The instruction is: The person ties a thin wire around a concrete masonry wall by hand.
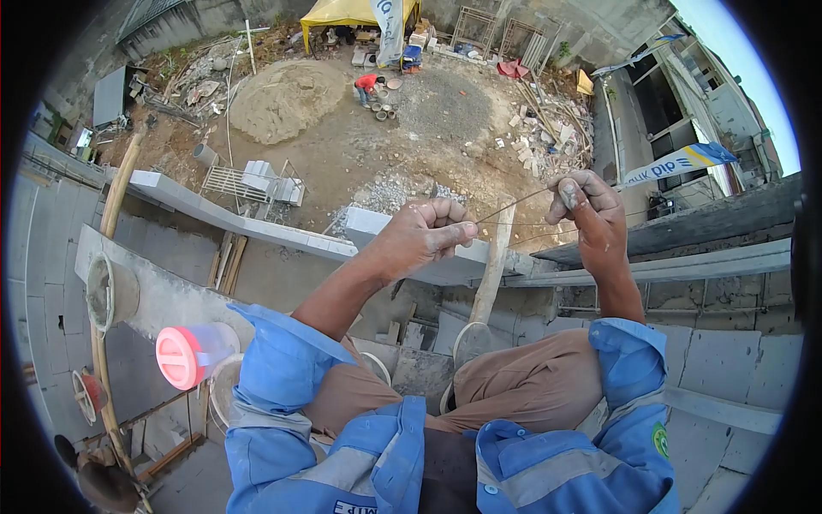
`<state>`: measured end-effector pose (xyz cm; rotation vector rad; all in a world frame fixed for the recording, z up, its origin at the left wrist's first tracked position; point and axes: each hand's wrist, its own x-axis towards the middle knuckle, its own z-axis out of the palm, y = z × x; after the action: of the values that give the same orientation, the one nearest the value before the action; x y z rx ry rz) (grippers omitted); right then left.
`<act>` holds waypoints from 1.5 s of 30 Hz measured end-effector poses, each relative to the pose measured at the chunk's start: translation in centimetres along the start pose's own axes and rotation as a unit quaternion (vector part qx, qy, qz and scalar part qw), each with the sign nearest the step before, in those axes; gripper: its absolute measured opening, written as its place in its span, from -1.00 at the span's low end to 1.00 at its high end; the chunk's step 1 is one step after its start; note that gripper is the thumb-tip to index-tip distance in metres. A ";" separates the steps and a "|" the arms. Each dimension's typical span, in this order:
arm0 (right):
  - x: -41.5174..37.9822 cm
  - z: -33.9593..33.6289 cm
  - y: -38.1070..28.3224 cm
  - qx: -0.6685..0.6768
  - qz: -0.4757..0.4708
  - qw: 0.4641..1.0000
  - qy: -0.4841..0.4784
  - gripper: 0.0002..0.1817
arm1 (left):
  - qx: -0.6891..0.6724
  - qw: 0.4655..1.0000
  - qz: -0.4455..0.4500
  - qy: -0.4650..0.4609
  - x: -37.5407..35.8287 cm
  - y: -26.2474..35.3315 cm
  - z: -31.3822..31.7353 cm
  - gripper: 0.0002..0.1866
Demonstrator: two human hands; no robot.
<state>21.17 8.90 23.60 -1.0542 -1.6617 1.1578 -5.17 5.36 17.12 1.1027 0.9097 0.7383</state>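
Observation:
A thin brownish wire [516,206] runs nearly straight between my two hands, high above the yard. My left hand [431,230] is closed, pinching one end between thumb and fingers. The other end is in the curled fingertips of my right hand [591,208], raised slightly higher. Both hands have pale dusty smears. Just below the wire, a wooden pole [494,267] slants past the wall top. A pale block [366,224] sits on the wall beside my left wrist.
I sit high up with my knees bent. To the left are a plank [163,295], a mortar bucket [111,294] and a pink-lidded jug [197,353]. Below lie a sand heap [287,101], rubble [548,141] and a person in red [368,88] bending over buckets. A banner [681,163] hangs right.

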 end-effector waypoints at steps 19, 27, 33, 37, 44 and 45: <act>-0.5 3.0 1.1 0.012 0.114 0.985 -0.128 -0.75 | 0.094 0.992 0.084 0.026 -0.3 -0.2 -0.2 -0.84; 1.5 2.0 9.6 -0.126 0.231 0.936 -0.233 -0.66 | 0.127 0.961 0.110 0.220 -4.3 2.6 -3.3 -0.86; -1.6 7.2 32.8 -0.166 0.304 0.919 -0.190 -0.70 | 0.187 0.914 0.122 0.339 -9.3 3.9 -3.7 -0.85; -3.1 12.5 42.7 -0.229 0.278 0.919 -0.159 -0.73 | 0.246 0.861 0.117 0.431 -13.2 4.9 -2.2 -0.82; 0.7 17.7 42.8 -0.331 0.327 0.882 -0.079 -0.70 | 0.278 0.793 0.113 0.530 -19.6 3.6 -1.3 -0.79; 1.0 17.9 43.3 -0.360 0.329 0.870 -0.080 -0.71 | 0.280 0.792 0.109 0.531 -20.1 3.7 -1.2 -0.79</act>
<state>11.48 14.81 -21.90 -2.1767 -1.9908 1.0422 -15.44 -10.35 25.24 1.2979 2.0858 1.3900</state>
